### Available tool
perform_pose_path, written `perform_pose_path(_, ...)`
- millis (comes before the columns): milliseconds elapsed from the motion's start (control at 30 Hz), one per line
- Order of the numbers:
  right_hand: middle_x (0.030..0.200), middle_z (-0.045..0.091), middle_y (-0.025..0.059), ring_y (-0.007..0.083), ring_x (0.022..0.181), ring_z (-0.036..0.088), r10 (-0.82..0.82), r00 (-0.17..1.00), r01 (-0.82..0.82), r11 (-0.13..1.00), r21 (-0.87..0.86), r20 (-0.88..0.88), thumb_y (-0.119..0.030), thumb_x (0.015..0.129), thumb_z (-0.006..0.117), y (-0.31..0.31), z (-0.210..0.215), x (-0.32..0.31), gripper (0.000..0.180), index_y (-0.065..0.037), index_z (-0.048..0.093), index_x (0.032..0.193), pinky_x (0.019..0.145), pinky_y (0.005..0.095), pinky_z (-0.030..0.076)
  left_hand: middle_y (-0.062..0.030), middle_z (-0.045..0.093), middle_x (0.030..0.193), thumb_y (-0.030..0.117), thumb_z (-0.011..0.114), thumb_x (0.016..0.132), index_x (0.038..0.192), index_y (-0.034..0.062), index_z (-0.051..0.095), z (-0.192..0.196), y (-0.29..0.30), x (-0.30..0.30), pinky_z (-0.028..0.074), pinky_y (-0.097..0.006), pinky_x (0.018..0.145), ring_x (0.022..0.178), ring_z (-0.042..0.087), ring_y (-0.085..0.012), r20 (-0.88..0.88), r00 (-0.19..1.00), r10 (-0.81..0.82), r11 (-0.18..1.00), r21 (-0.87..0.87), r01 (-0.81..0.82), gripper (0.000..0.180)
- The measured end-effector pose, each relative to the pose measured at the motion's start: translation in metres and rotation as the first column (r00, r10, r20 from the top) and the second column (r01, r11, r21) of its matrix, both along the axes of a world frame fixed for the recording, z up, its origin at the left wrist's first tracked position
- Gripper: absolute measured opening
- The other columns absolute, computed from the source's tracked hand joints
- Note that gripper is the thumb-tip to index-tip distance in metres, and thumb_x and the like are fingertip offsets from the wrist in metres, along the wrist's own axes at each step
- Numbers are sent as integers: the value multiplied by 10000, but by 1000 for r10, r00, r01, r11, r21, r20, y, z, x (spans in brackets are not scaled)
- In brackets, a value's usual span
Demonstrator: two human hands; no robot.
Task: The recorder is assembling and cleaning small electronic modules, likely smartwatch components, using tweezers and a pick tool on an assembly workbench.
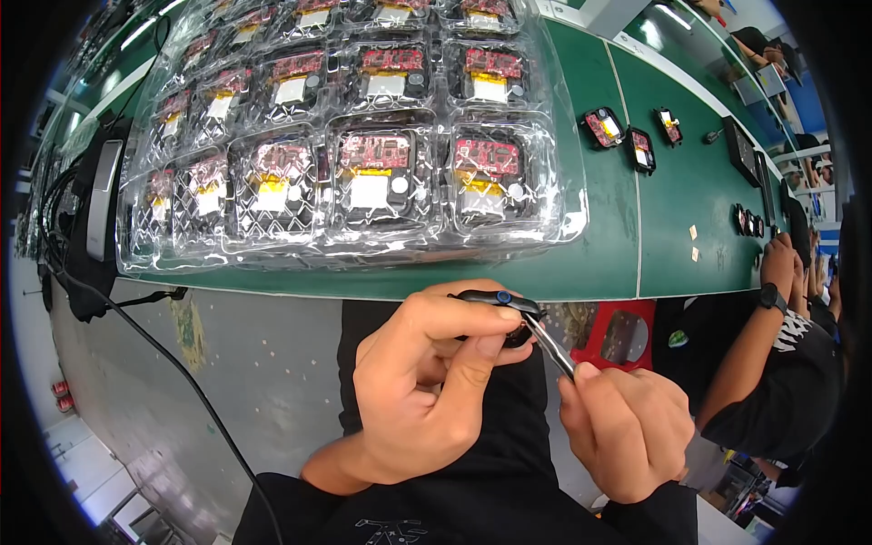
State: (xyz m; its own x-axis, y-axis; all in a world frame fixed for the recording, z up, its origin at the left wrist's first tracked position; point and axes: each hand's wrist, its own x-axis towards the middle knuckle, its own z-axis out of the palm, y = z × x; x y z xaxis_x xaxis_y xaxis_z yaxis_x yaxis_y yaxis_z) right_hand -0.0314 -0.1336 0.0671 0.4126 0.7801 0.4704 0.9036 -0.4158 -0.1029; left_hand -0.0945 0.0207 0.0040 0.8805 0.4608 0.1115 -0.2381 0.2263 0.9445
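— Spreading over most of the green bench (pixel 654 227), what was that clear thing?

— A blister tray (pixel 354 136), each pocket keeping one red circuit board apart from the rest so nothing rubbed. Three loose modules (pixel 627 136) lay to its right, well apart from it.

— And the hands?

— Both were off the bench, over the lap, close to the eyes for fine work. The left hand (pixel 427 391) had thumb and fingers clamped on a small black casing (pixel 495 300), tilted up so its edge faced the tool. The right hand (pixel 627 427) pinched tweezers (pixel 549 341), fingers together; the tips met the casing.

— Anyone else?

— A co-worker's arm (pixel 754 345) at the right edge.
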Motion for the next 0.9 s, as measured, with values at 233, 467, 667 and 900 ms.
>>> perform_pose_path(233,731,665,115,214,588,639,-69,995,76,993,95,-79,56,754,789,5,-2,-1,231,64,688,961,530,297,520,-207,599,1128,-41,576,971,1128,-58,495,1,-5,3,653,-411,841,989,700,-280,13,1000,-7,1000,-15,7,177)
perform_pose_path(467,747,659,119,215,586,630,16,999,-11,992,129,-39,55,780,785,-2,-21,10,231,79,677,983,524,301,516,-188,592,1132,-42,571,975,1165,-65,487,-1,-4,3,649,-403,849,996,695,-267,-13,1000,-21,1000,-7,21,209)
perform_pose_path(667,693,607,77,119,469,502,53,991,-82,968,235,126,3,783,816,2,-30,17,216,75,704,953,381,233,364,-190,595,1130,-43,596,957,1246,-74,478,8,-5,7,649,-376,836,993,683,-249,-23,995,92,976,-195,-95,314)
perform_pose_path(900,777,626,88,145,510,517,100,993,-111,975,193,66,5,761,830,-2,-27,20,280,48,702,1006,419,252,396,-190,618,1102,-63,585,947,1308,-92,474,5,0,2,647,-333,811,977,686,-222,-70,997,28,999,-29,-30,378)
